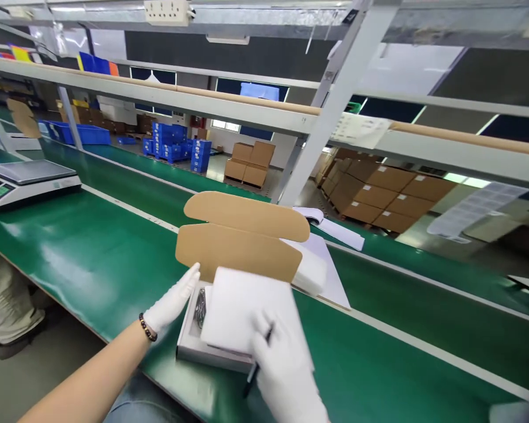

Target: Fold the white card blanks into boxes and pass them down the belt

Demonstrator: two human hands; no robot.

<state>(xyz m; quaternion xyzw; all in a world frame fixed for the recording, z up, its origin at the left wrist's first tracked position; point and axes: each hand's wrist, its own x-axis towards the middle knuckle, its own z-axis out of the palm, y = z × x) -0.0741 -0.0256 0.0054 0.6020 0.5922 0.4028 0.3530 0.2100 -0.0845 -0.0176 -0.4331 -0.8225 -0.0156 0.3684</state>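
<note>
A shallow carton (187,343) lies on the green bench with its brown lid (238,249) folded up at the back. White foam sheet (247,305) covers most of its inside, and a coiled dark cable (200,308) shows at the left. My left hand (174,299), in a white glove, has its fingers stretched out against the carton's back left corner. Over the front right of the foam is my gloved right hand (280,352), slightly blurred, with a dark pen (253,376) held in its closed fingers.
Behind the carton lie a white foam piece (311,271), a white sheet (335,276) and a roll of labels (335,228). At the left stands a weighing scale (30,176). A slanted metal post (321,117) rises beyond the carton. Someone's leg (4,299) shows at the left edge.
</note>
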